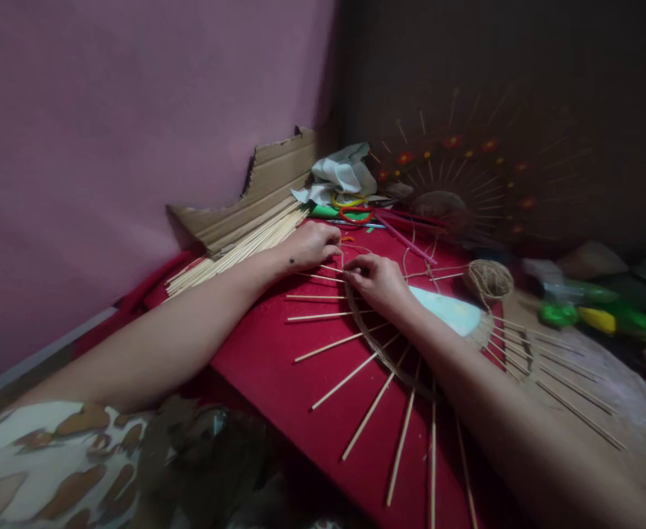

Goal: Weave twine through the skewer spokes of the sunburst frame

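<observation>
Thin wooden sticks [328, 338] fan out around a pale blue half-round piece [452, 310], and a curved band of brown twine [367, 334] runs across them. My left hand [320, 244] is closed in a pinch beyond the upper sticks, with a strand of the twine at its fingertips. Close by on the right, my right hand [378, 283] pinches the twine where it meets a stick; its fingertips hide the exact crossing. From this work, loose twine leads over to a twine ball [489, 279] on the right.
A red-covered table [278, 367] lies beneath. Behind are a bundle of sticks [239, 246], torn cardboard [267, 184], crumpled pale cloth or paper [345, 173] and red-handled scissors [356, 214]. A flower-decorated stick fan [455, 176] stands against the dark wall. Green and yellow packets [598, 316] lie at right.
</observation>
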Available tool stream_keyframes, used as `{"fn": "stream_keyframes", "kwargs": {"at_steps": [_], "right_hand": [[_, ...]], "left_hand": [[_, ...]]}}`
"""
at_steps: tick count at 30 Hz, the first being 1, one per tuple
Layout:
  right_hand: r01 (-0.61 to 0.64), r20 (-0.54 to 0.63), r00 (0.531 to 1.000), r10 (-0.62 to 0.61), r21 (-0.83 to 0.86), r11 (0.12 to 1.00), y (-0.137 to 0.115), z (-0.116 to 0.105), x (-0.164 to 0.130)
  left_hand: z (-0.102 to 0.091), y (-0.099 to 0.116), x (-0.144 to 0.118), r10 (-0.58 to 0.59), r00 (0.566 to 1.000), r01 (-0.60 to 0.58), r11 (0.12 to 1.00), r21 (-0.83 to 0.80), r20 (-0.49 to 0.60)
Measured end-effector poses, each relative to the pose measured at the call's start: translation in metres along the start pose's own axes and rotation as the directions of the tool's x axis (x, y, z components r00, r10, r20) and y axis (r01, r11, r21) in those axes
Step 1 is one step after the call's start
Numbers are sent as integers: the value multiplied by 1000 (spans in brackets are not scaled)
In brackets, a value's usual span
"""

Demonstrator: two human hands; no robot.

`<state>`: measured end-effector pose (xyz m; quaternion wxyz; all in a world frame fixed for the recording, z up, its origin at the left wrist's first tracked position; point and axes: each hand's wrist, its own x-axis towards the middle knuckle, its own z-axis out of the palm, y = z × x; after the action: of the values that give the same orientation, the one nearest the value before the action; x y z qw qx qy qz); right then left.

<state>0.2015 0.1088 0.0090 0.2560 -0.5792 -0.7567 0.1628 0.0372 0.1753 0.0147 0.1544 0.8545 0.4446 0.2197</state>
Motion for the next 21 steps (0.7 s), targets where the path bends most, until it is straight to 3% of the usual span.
{"fn": "stream_keyframes", "kwargs": {"at_steps": [4, 9, 14, 17, 21], "right_hand": [[-71, 6, 997, 71, 73, 995, -6, -2, 1], [3, -34, 999, 7, 285, 959, -12, -8, -5], [120, -63, 992, -108, 254, 960, -18, -16, -12], [102, -47, 994, -96, 171, 980, -19, -17, -11], [69, -38, 997, -66, 75, 995, -16, -14, -8]], "left_hand": [[-9, -6, 2, -51, 978, 90, 978, -188, 202], [-22, -19, 1, -69, 873, 281, 880, -383, 483], [-30, -21, -2, -31, 843, 291, 866, -407, 537], [-35, -20, -6, 4, 832, 259, 882, -395, 554], [-47, -23, -12, -16, 781, 281, 902, -328, 624]]}}
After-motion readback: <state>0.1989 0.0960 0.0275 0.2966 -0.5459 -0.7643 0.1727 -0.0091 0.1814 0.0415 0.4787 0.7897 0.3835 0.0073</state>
